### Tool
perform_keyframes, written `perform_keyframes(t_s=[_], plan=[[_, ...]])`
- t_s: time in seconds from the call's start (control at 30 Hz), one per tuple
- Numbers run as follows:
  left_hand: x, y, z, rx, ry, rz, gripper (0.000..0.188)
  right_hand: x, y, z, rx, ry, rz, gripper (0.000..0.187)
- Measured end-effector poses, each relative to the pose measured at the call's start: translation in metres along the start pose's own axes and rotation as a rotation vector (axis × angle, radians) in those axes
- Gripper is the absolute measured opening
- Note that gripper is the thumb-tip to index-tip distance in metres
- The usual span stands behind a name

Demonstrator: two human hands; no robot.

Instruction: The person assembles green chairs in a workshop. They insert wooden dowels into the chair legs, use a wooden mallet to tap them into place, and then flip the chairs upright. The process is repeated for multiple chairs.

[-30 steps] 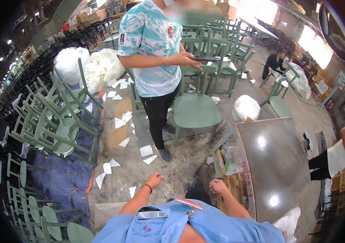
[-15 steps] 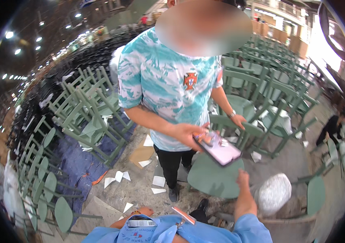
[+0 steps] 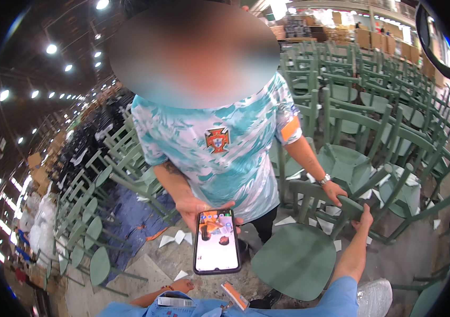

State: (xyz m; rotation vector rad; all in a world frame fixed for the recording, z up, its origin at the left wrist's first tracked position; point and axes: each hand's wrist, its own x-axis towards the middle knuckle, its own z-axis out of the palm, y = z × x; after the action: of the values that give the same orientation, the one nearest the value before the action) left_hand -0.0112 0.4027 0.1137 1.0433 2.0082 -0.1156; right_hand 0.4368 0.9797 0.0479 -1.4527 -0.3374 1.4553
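My right hand [image 3: 362,216] is closed around one end of the curved top rail of a green wooden chair [image 3: 294,259], whose rounded seat faces up. On the same rail, a little to the left, rests the hand [image 3: 334,191] of a person in a teal and white shirt. Their other hand [image 3: 188,208] holds a smartphone [image 3: 217,242] with its lit screen tilted up toward me. Low in front of my body is my left hand [image 3: 182,285], with a bracelet at the wrist. It is apart from the phone and chair; its fingers are too indistinct to read.
Rows of green chairs [image 3: 349,119] fill the right and back. More chairs [image 3: 98,267] stand at the left beside a blue sheet [image 3: 130,232]. White scraps [image 3: 174,239] litter the concrete floor. A plastic-wrapped bundle [image 3: 375,297] lies by my right arm.
My right hand has moved from beside the seat up to the chair's top rail. The person has come closer, lowered the phone toward me and put a hand on the rail.
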Motion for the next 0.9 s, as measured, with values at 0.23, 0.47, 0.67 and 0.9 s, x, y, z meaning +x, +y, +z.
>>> perform_keyframes(t_s=[0.23,0.47,0.67,0.9], plan=[[-0.02,-0.048,0.017,0.15,0.155,0.359,0.042,-0.028,0.021,-0.013,0.135,-0.006,-0.133,0.053],[0.05,-0.012,0.018,-0.153,0.131,0.277,0.054,-0.134,0.054,-0.012,0.026,0.079,-0.226,0.044],[0.13,0.101,-0.018,-0.421,0.129,0.648,0.079,-0.223,0.084,-0.044,0.105,0.115,-0.352,0.039],[0.157,0.096,-0.03,-0.766,0.025,0.813,0.092,-0.342,0.149,-0.068,0.232,0.121,-0.396,0.024]])
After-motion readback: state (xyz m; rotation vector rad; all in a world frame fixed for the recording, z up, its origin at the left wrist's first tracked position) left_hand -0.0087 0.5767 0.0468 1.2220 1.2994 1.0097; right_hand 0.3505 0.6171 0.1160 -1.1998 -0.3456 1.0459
